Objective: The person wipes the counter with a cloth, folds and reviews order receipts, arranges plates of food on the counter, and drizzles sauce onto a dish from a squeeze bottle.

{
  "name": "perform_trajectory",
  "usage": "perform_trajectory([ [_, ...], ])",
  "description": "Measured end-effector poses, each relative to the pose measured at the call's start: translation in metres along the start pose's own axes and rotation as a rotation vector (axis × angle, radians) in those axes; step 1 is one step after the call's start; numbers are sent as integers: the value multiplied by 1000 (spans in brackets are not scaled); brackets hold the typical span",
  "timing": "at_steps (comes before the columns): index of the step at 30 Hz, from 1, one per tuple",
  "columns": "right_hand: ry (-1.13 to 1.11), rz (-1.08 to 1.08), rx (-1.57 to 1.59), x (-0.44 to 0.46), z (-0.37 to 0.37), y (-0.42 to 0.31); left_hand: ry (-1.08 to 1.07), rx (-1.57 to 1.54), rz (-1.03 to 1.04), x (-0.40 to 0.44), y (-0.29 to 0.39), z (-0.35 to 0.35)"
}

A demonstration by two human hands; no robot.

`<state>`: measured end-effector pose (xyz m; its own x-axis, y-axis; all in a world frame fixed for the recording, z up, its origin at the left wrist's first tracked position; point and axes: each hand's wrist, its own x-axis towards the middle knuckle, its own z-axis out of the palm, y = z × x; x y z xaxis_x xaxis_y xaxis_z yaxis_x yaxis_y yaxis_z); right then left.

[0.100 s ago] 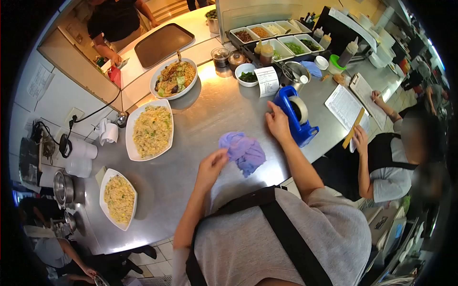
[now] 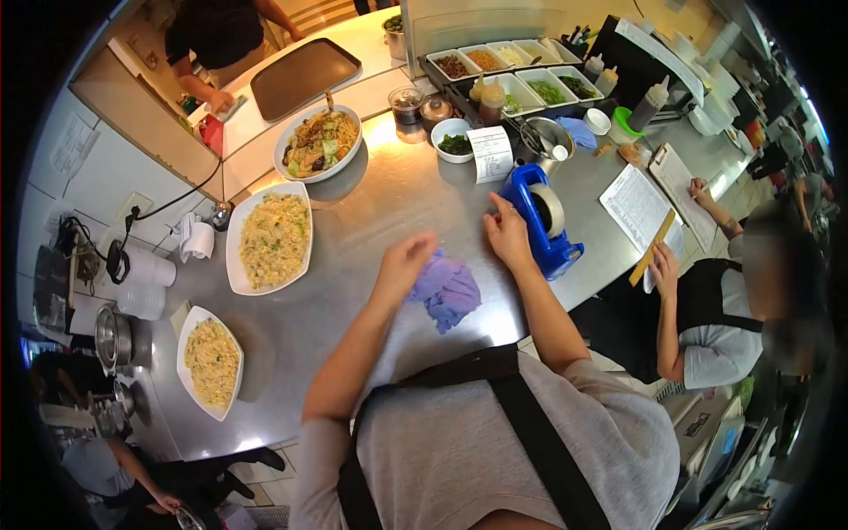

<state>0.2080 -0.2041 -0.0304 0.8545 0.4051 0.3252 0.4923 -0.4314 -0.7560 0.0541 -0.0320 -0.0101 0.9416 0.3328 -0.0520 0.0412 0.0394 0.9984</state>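
My left hand (image 2: 406,268) is over the steel counter at the upper left edge of a crumpled purple-blue cloth (image 2: 449,293). Its fingers point right, slightly smeared by motion, and nothing shows in them; whether they touch the cloth I cannot tell. My right hand (image 2: 508,237) is beside a blue tape dispenser (image 2: 541,221) with a large roll of tape. The fingers are loosely bent and apart, with nothing visible in them. Just beyond, a printed receipt (image 2: 491,155) stands against a white bowl of dark greens (image 2: 455,141).
Two white dishes of fried rice (image 2: 269,240) (image 2: 212,362) and a bowl of noodles (image 2: 320,144) line the left side. Topping trays (image 2: 543,91) stand at the back. At right, a co-worker (image 2: 720,309) holds a wooden ruler (image 2: 652,249) near a clipboard (image 2: 685,194).
My left hand has risen slightly, away from me, and its fingers have straightened from a pinch. My right hand stays near the tape dispenser. The whole view has shifted slightly.
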Motion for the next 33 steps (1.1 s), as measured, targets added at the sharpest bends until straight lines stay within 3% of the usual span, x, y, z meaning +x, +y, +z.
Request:
perform_trajectory([
  [3, -74, 10, 69, -2, 5, -3, 3, 1, -117, 70, 3, 6],
  [7, -132, 52, 101, -1, 4, -6, 265, 324, 146, 113, -33, -3],
  [10, -73, -272, -163, -3, 10, -6, 340, 586, 201, 94, -41, -7],
  [11, -152, -271, -198, -3, 12, -12, 335, 663, 189, 84, -41, -7],
  [14, -225, -399, -420, 2, 28, -21, 338, 653, 274, 67, -44, -3],
  [17, -275, -352, -500, 9, 42, -27, 344, 572, 269, 64, -42, -3],
  [23, -320, -463, -732, 10, 35, -37, 353, 536, 288, 59, -38, 0],
  [26, -339, -554, -474, -4, 15, -32, 389, 472, 295, 58, -40, -2],
  [29, -237, -343, -229, -28, -13, -27, 416, 391, 278, 61, -47, -4],
  [32, -296, -47, -67, -49, -49, -16, 401, 429, 245, 64, -46, -3],
  [33, -322, -105, -90, -58, -59, -17, 385, 495, 221, 66, -43, -3],
])
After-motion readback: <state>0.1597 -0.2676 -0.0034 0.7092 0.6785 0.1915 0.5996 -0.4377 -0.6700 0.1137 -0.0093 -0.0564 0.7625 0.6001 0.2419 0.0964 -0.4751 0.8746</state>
